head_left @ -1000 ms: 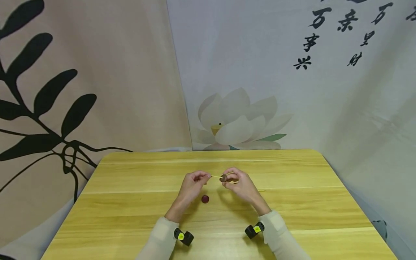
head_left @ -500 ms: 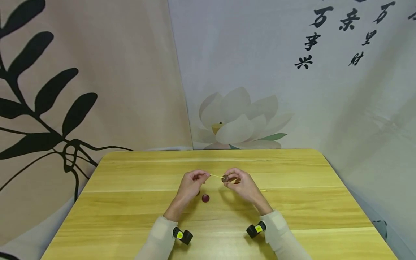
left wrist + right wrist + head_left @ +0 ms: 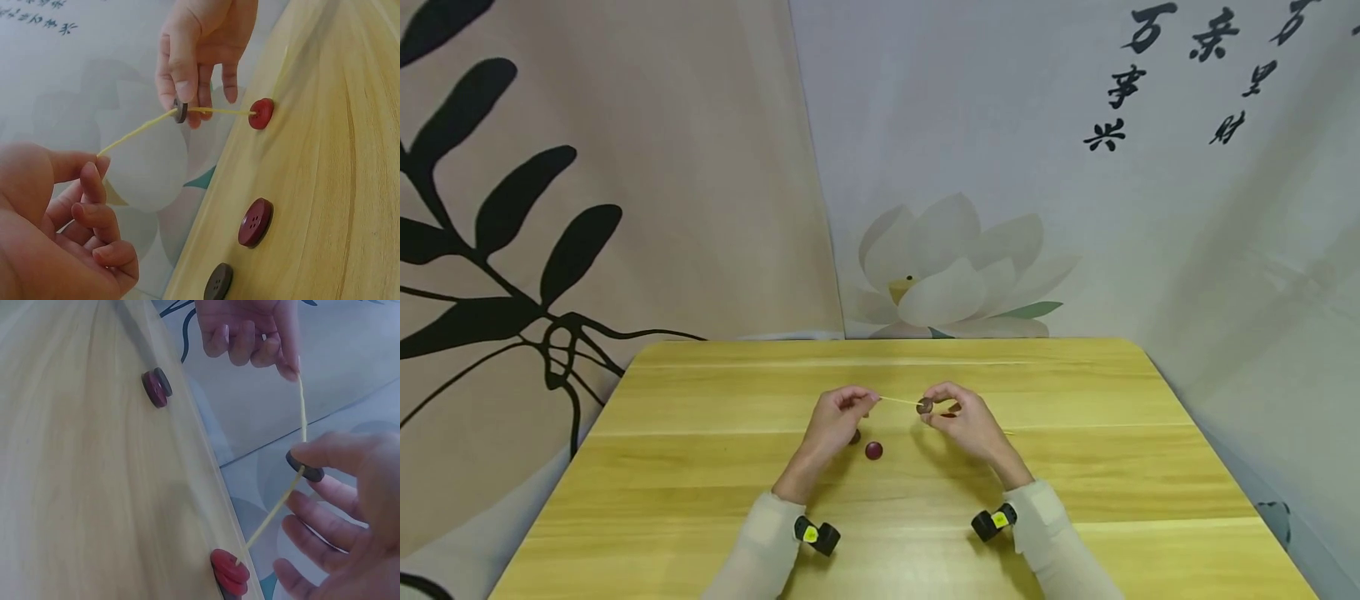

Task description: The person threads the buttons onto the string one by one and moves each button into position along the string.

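Down at the bottom of my head feed, a cream left sleeve [image 3: 760, 542] and a cream right sleeve [image 3: 1056, 533] reach in, each with a black wrist camera [image 3: 827, 539] just beyond the cuff. Past them, I see the left hand [image 3: 838, 417] pinching one end of a yellow string [image 3: 898, 401] between thumb and index finger, its other fingers curled loosely. Across from it, the right hand [image 3: 966, 421] grips a grey-brown button [image 3: 180, 111] by its rim between thumb and fingers, the remaining fingers spread. My wrist feeds show the string running from the left hand through this button, which is held up in the air between the hands, and on to a bright red button [image 3: 261, 114] threaded farther along. From the right wrist I make out another red disc and a dark one stacked against it; I cannot tell whether that group touches the table.

Near the left hand, a dark red four-hole button [image 3: 255, 222] and a dark brown button [image 3: 219, 282] lie close together but apart on the wooden tabletop [image 3: 700, 500]. Farthest off hangs a backdrop [image 3: 715, 167] printed with black leaves, a pale lotus and dark Chinese characters.
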`<state>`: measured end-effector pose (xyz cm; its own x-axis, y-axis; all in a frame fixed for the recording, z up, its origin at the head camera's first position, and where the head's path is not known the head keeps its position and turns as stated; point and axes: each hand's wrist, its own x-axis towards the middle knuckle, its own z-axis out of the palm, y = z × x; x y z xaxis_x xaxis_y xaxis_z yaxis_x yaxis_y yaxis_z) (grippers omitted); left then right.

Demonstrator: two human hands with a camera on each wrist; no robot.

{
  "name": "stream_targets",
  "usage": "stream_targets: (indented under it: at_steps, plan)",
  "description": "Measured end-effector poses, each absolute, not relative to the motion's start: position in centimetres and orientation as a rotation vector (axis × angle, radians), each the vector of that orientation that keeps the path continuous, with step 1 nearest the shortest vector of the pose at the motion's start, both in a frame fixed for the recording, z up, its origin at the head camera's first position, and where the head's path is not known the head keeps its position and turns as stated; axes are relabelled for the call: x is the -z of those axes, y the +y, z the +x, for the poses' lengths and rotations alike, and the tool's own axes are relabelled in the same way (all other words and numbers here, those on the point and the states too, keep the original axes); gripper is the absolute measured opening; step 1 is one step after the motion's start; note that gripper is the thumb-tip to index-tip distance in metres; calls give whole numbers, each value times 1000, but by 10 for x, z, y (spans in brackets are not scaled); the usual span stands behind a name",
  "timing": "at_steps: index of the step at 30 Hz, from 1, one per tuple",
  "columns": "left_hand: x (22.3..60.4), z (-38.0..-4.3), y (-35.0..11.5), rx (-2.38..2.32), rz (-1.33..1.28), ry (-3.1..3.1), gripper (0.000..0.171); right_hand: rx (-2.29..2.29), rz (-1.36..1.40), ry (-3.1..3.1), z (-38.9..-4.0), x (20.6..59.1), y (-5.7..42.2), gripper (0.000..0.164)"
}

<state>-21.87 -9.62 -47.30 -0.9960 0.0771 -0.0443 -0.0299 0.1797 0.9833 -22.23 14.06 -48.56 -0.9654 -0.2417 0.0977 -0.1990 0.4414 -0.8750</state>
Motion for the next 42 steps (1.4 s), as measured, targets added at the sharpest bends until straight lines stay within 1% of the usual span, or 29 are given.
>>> stream_targets:
  at_steps: [10,20,27,32,42]
  plan:
    - [472,-219,-97,-1933,25,2355,18,1650,-369,2567,-222,488,144,25]
    - [471,-220,-100,-1917,38,2372,19,1674,-357,2526,-222,489,145,24]
    - [424,-195,-92,-1914,42,2396,16,1627,-397,2554,-224,492,148,23]
    - [428,-198,-94,-1908,49,2386,16,1586,-369,2599,-224,494,149,22]
    - [465,-218,-98,-1918,19,2385,16,1534,-342,2638,-228,502,153,23]
